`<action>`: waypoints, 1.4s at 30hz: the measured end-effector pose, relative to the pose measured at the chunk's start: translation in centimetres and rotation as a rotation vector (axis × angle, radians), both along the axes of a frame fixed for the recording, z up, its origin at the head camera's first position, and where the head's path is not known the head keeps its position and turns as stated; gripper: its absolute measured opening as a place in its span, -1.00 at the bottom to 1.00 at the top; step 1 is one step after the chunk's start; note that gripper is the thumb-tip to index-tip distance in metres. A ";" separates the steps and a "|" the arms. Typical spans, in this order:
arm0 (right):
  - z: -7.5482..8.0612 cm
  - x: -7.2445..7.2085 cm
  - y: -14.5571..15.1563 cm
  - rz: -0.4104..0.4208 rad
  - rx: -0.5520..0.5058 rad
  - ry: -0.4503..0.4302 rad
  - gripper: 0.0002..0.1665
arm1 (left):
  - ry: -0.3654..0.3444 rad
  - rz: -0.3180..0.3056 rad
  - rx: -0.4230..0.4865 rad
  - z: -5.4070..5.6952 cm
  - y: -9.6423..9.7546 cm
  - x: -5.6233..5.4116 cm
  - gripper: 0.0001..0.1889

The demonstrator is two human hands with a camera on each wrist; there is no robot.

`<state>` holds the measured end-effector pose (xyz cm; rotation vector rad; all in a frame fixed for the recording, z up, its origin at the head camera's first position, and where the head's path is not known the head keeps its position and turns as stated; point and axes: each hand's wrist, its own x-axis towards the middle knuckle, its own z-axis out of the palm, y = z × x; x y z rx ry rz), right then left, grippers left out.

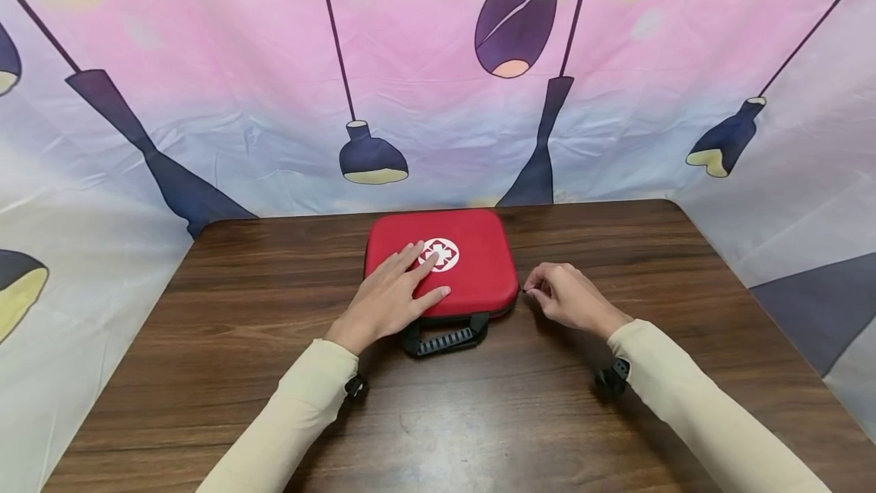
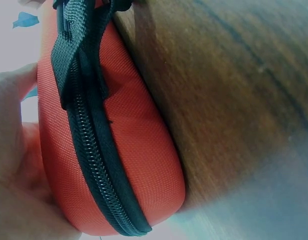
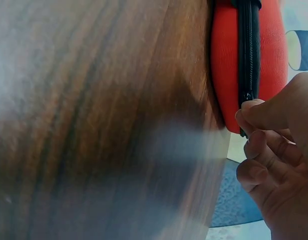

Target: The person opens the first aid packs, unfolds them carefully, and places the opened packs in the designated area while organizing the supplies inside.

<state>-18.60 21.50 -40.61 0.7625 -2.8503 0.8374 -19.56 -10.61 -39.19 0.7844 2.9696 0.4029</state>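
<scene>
A red first aid case [image 1: 472, 280] with a white cross emblem lies flat on the table, its black handle [image 1: 446, 342] toward me. My left hand [image 1: 386, 299] rests on the lid with fingers spread and straight. At the case's near right corner, my right hand [image 1: 564, 297] pinches a small zipper pull between thumb and forefinger. In the right wrist view the zipper slider [image 3: 248, 96] sits right at those fingertips, which partly cover the pull. The black zipper [image 2: 91, 150] runs along the case's side; its teeth appear closed in the left wrist view.
The dark wooden table [image 1: 239, 341] extends around the case on all sides. A fabric backdrop [image 1: 274, 97] printed with hanging lamps stands behind the table's far edge. A black strap [image 1: 614, 375] is on the right wrist, another [image 1: 356, 386] on the left.
</scene>
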 end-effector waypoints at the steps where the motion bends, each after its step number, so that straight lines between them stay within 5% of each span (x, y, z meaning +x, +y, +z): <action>1: 0.0 0.1 0.0 0.001 -0.004 0.000 -0.97 | -0.001 -0.001 0.001 0.0 0.0 0.0 -0.22; 42: -0.4 2.2 -1.4 0.080 -0.057 0.008 -0.86 | 0.004 -0.008 -0.006 0.0 -0.1 0.0 -0.23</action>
